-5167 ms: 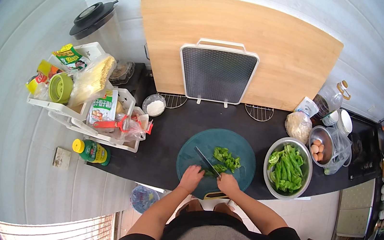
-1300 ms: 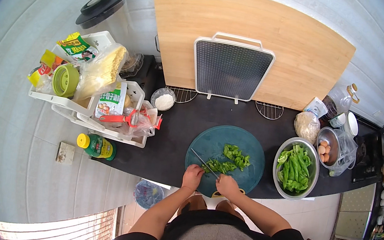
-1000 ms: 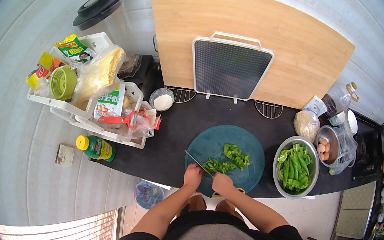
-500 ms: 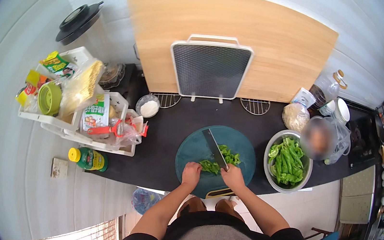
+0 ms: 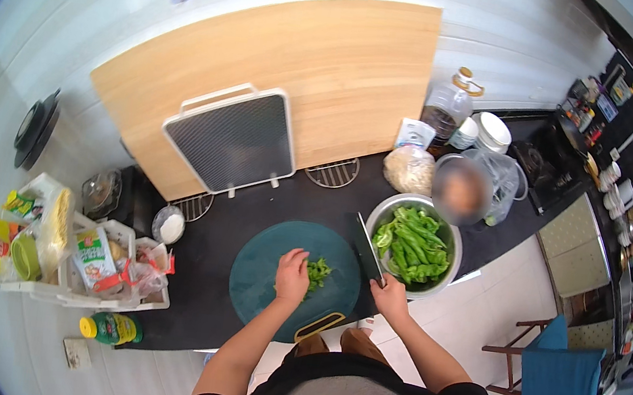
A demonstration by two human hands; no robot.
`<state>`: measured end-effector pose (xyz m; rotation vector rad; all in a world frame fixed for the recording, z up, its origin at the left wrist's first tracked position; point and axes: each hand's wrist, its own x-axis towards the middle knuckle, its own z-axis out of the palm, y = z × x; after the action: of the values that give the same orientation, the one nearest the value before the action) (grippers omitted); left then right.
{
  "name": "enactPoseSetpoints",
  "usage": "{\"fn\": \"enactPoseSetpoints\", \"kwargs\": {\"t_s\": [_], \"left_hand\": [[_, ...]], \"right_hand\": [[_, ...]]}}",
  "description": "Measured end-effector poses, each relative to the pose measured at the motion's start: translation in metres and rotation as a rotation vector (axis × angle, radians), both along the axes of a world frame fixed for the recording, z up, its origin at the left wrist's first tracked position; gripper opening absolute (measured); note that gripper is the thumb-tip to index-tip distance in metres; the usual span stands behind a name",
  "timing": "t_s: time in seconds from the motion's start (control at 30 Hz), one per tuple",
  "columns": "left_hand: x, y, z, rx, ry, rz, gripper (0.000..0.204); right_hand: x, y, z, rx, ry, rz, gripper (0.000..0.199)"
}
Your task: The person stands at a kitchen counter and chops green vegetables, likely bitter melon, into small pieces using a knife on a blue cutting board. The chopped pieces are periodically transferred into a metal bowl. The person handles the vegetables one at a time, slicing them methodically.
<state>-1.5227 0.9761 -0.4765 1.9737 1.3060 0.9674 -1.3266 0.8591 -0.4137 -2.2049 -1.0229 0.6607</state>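
A round dark teal cutting board (image 5: 268, 263) lies on the black counter in front of me. My left hand (image 5: 293, 273) rests on it, fingers pressing a small pile of cut green peppers (image 5: 318, 271). My right hand (image 5: 388, 295) grips the handle of a broad cleaver (image 5: 367, 248), whose blade is lifted and points away from me between the board and a steel bowl (image 5: 443, 272) full of whole green peppers (image 5: 412, 244).
A white crate (image 5: 107, 282) of packets and a green bottle (image 5: 111, 326) stand at the left. A small bowl of white powder (image 5: 170, 224), a mesh rack (image 5: 233, 139) against a wooden board (image 5: 334, 64), an oil bottle (image 5: 446, 108) and bagged food sit behind.
My view has swung to the right. The cleaver has left the board and is now raised at its right edge, and the pepper pile under my left hand looks smaller.
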Motion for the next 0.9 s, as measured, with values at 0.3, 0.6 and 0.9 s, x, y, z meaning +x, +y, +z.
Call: {"fn": "enactPoseSetpoints", "kwargs": {"t_s": [0.3,0.6,0.9], "left_hand": [[0.159,0.009,0.035,0.081,-0.06,-0.477,0.017],[0.237,-0.011,-0.012,-0.688,0.501,-0.404,0.051],[0.218,-0.012,-0.027,-0.652,0.276,-0.165,0.035]], "right_hand": [[0.109,-0.038,0.021,0.039,-0.096,-0.292,0.024],[0.157,-0.064,0.012,0.01,-0.055,-0.333,0.023],[0.175,-0.047,0.008,0.019,-0.013,-0.222,0.023]]}}
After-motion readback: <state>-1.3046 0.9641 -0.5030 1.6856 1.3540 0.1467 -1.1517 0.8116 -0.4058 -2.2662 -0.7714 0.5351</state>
